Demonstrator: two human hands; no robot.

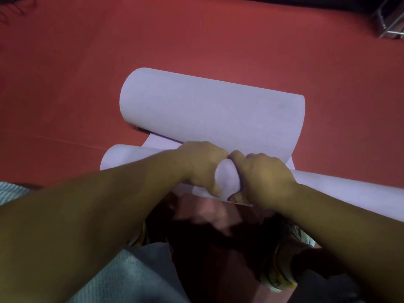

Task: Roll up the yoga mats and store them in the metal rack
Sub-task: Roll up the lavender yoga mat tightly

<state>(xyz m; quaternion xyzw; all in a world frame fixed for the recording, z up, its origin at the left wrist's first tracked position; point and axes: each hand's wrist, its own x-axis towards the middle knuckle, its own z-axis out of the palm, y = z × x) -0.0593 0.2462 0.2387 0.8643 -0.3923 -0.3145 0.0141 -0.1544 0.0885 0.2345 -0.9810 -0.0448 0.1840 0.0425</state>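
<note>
- Yoga mat (218, 114), pale lilac, lies on the red floor (65, 84) straight ahead of the person, near the middle of the view.
- Its near end is wound into a tight roll (341, 189) that runs across the view from lower right to upper left, passing under both hands.
- Its far end curls up and back toward the person in a wide loose curve, and the flat stretch between the two curls is mostly hidden.
- Left hand (201, 167) sits on top of the roll, fingers curled over its far side and thumb hooked down the near side, so the grip is clamped on the roll.
- Right hand (264, 173) lies just beside it, the two touching at the knuckles, and is wrapped over the roll the same way, thumb low on the near edge.
- Both forearms reach in from the bottom corners and meet at the roll.
- Below the hands are the person's legs in grey trousers (131, 278) and a shoe (277, 274) with yellow trim, in dark shadow.
- Metal rack (391, 20) shows partly in the top right corner, standing on the floor well apart from the mat.
</note>
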